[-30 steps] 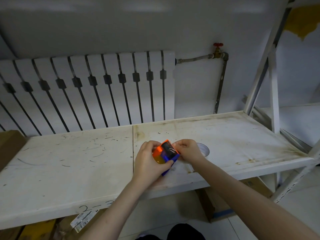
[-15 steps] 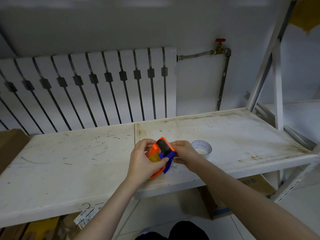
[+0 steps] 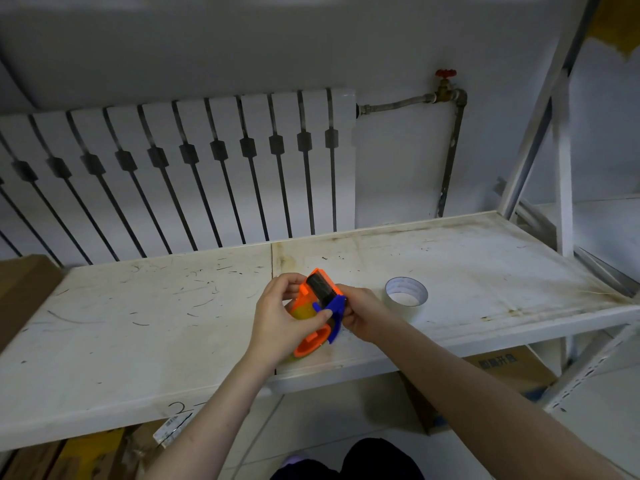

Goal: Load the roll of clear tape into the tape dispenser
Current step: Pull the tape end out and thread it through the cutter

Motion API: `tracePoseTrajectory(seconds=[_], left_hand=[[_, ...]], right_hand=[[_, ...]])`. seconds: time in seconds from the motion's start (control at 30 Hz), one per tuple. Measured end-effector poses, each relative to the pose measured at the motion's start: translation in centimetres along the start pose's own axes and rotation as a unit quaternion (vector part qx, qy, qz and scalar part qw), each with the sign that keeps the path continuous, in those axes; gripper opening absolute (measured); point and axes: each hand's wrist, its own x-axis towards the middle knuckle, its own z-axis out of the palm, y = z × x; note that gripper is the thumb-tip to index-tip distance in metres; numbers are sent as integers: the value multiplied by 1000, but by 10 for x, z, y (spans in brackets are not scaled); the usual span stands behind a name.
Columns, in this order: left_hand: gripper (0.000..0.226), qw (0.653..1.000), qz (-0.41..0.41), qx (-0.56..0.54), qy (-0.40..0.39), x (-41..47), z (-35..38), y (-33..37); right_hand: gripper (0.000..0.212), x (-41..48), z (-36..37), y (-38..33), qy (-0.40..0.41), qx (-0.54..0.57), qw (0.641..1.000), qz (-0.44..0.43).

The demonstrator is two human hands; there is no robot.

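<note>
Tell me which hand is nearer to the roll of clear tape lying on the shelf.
Right. The right hand grips the tape dispenser just beside the roll of clear tape, not touching it. The left hand holds the dispenser's far side.

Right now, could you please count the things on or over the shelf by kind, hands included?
Tape dispenser, orange and blue, held in both hands: 1
Roll of clear tape, lying on the shelf: 1
Hands, left hand and right hand: 2
Total: 4
</note>
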Motion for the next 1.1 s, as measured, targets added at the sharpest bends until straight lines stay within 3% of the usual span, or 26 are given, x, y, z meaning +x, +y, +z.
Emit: tracePoseTrajectory(seconds=[0.1,0.17,0.2,0.27,0.33,0.37,0.43,0.57,0.63,0.73,0.8,0.9,1.03,1.07,1.1], left_hand=[[52,1000,-8,-4,3,1,0,-2],[53,1000,-15,-9,2,2,0,-3],[53,1000,-16,-10,0,2,0,-4],[52,1000,-21,-14,-2,4,0,-4],[52,1000,-23,-15,2,5,1,-5],[53,1000,-25,-12,5,5,2,-5],[55,999,-32,-6,16,6,2,-5],[53,997,-70,-15,42,8,-1,-5],[54,996,-81,-6,34,11,-2,-4],[53,995,-98,9,30,15,2,5],[52,992,-119,-5,41,19,9,12],[51,977,-187,-82,68,28,19,20],[49,941,-261,-209,59,41,34,37],[50,934,-272,-228,50,43,38,43],[49,927,-282,-244,45,44,44,47]], right_hand=[[26,2,1,8,14,-25,999,28],[16,1,-1,12,34,-100,994,30],[10,1,-2,13,45,-142,989,3],[16,4,-5,12,75,-197,970,-121],[26,-6,-3,5,17,-202,951,-234],[33,-12,0,3,-33,-199,949,-242],[44,-19,2,6,-99,-207,951,-206],[47,-26,-15,20,-141,-289,926,-196],[39,-29,-29,11,-66,-414,870,-258],[30,-15,-60,-6,161,-588,715,-342],[32,-1,-82,-9,192,-685,639,-293],[18,12,-110,-7,198,-717,625,-239],[29,8,-146,-14,271,-693,612,-267],[37,4,-148,-15,275,-673,621,-292],[45,-2,-143,-17,249,-633,656,-326]])
